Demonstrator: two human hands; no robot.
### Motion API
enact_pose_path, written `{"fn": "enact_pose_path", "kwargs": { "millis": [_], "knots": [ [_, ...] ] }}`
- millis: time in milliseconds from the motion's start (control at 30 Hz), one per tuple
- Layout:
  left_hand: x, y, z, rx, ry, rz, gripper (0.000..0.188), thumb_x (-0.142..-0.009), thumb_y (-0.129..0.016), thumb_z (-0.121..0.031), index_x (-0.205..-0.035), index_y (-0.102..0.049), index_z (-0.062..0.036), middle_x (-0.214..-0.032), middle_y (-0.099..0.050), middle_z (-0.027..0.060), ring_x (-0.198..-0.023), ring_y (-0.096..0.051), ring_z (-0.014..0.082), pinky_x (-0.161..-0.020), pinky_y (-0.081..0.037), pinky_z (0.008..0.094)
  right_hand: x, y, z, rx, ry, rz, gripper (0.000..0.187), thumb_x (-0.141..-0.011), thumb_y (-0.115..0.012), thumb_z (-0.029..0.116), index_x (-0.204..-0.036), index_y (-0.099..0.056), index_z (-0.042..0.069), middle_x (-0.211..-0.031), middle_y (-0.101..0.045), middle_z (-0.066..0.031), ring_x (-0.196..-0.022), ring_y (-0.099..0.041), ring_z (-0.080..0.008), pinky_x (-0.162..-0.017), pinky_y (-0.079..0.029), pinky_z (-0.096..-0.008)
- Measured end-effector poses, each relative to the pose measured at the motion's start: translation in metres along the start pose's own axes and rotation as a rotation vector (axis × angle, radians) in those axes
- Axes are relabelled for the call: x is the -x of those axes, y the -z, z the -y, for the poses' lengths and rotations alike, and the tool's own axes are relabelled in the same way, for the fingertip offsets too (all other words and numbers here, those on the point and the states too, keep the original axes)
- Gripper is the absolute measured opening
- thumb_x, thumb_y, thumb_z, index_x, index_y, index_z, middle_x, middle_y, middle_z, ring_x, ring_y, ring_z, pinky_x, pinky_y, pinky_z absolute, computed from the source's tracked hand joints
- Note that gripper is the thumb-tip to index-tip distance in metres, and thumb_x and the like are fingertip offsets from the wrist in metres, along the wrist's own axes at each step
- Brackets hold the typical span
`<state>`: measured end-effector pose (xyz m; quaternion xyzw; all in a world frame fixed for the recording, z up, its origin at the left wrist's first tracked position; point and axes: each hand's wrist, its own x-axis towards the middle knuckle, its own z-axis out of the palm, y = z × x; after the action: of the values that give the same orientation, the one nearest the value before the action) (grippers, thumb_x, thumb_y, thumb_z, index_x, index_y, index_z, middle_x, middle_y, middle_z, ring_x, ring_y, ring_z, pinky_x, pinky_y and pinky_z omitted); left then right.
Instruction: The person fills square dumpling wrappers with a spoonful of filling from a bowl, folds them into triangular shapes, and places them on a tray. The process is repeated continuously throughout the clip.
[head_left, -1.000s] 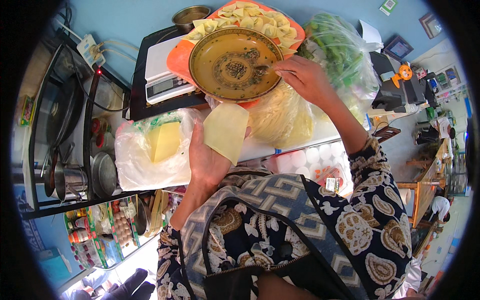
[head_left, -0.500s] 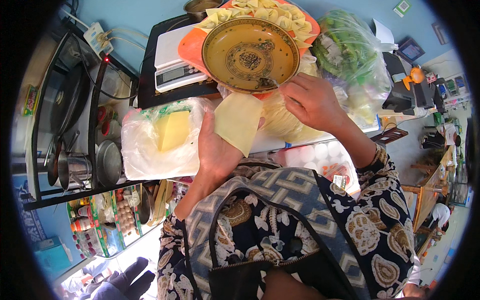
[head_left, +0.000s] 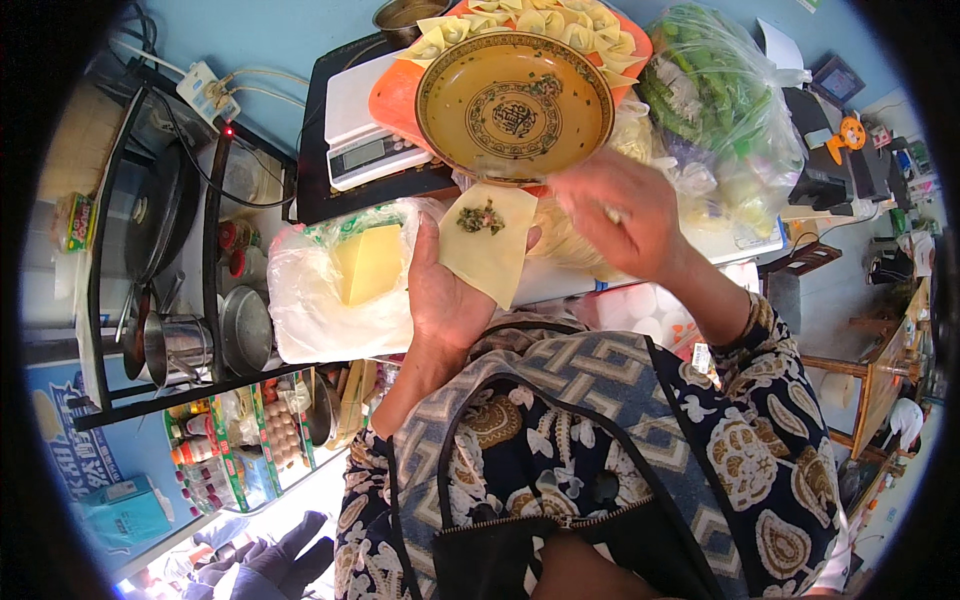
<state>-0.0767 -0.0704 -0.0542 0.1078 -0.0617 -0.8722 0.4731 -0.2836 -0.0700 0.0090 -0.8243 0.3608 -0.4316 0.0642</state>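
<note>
A pale yellow square wonton wrapper (head_left: 478, 262) lies across the palm and fingers of my left hand (head_left: 446, 308), its thumb up along the wrapper's left edge. On the wrapper sits a small clump of chopped green and pinkish filling (head_left: 481, 217). My right hand (head_left: 625, 215), smeared by motion, is at the lower right rim of a wide brown bowl (head_left: 515, 110). Its fingers are curled; what they hold is too blurred to name. Scraps of filling cling inside the bowl. Left of my left hand, a stack of wrappers (head_left: 370, 265) rests in a plastic-lined white container (head_left: 300, 325).
Folded wontons (head_left: 560, 25) cover an orange tray (head_left: 395, 100) behind the bowl. A white kitchen scale (head_left: 365, 130) stands to its left. Bagged green vegetables (head_left: 700, 90) lie at the right. A black rack (head_left: 212, 250) with pans is at far left.
A clump of filling now lies on the wrapper, which was bare. My right hand, which had a small utensil at the bowl's inner edge, has shifted and blurred. The whole view has moved slightly.
</note>
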Motion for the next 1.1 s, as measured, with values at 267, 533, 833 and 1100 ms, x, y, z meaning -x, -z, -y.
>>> {"fn": "enact_pose_path", "kwargs": {
  "millis": [267,533,833,1100],
  "knots": [
    [0.0,-0.002,-0.008,-0.065,-0.073,-0.118,0.065,-0.101,-0.025,-0.051,-0.14,-0.035,-0.0005,-0.141,-0.043,0.0174,-0.132,-0.04,0.035,-0.112,-0.03,0.0556,-0.006,-0.026,-0.028,0.097,-0.075,-0.001,0.014,-0.081,-0.065,0.007,-0.094,-0.062,0.005,-0.078,-0.06,-0.0085,-0.072,-0.059,-0.0291,-0.061,-0.047,-0.0378],
    [0.001,-0.009,-0.011,-0.051,-0.053,-0.119,0.07,-0.099,-0.026,-0.057,-0.14,-0.035,-0.0009,-0.138,-0.045,0.0169,-0.128,-0.044,0.0343,-0.11,-0.034,0.0544,0.012,-0.007,0.025,0.051,0.072,0.047,0.019,-0.075,-0.068,0.005,-0.094,-0.064,0.004,-0.082,-0.065,-0.0083,-0.069,-0.061,-0.0261,-0.059,-0.049,-0.0343],
    [0.007,-0.006,-0.015,-0.05,-0.046,-0.058,0.069,-0.099,-0.028,-0.057,-0.14,-0.037,-0.0019,-0.139,-0.046,0.0163,-0.13,-0.043,0.0344,-0.109,-0.034,0.0544,0.016,0.01,-0.029,0.465,-0.096,0.072,0.031,-0.079,-0.058,-0.001,-0.109,-0.063,0.005,-0.092,-0.064,-0.0104,-0.083,-0.061,-0.0327,-0.07,-0.05,-0.0405],
    [0.041,-0.005,-0.03,-0.1,-0.129,-0.124,0.065,-0.1,-0.026,-0.054,-0.139,-0.039,-0.003,-0.137,-0.047,0.0141,-0.127,-0.045,0.0309,-0.11,-0.033,0.0462,0.0,-0.019,0.051,0.387,0.07,0.25,0.055,-0.076,-0.06,0.004,-0.131,-0.054,0.009,-0.092,-0.064,-0.0081,-0.09,-0.06,-0.027,-0.077,-0.048,-0.0385]
  ]
}}
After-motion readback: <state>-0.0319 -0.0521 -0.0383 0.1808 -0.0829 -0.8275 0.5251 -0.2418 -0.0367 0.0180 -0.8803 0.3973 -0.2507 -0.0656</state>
